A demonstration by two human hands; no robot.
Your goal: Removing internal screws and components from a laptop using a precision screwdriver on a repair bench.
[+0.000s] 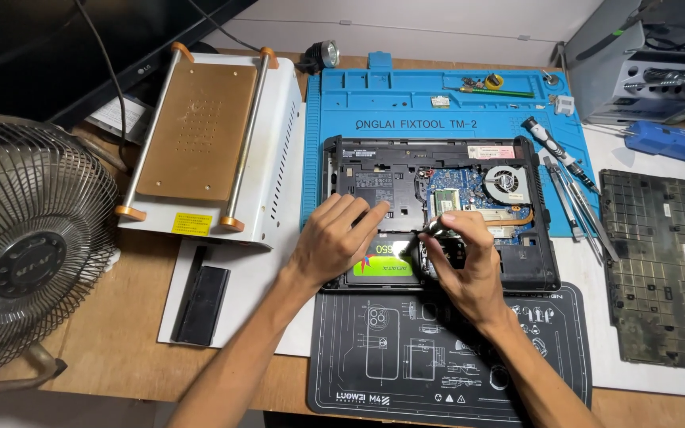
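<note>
- My left hand (334, 242) lies flat and holds nothing, steadying the opened laptop (438, 210).
- My right hand (465, 265) pinches a screwdriver (430, 231), tip beside the green-labelled drive (386, 265).

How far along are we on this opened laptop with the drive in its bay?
Done: the bottom cover is off and lies to the right; the laptop shows its fan and board. In hand: the left hand steadies the green-labelled drive in its bay, and the right hand works a screwdriver at its edge. Left: the cover is not back on.
</note>
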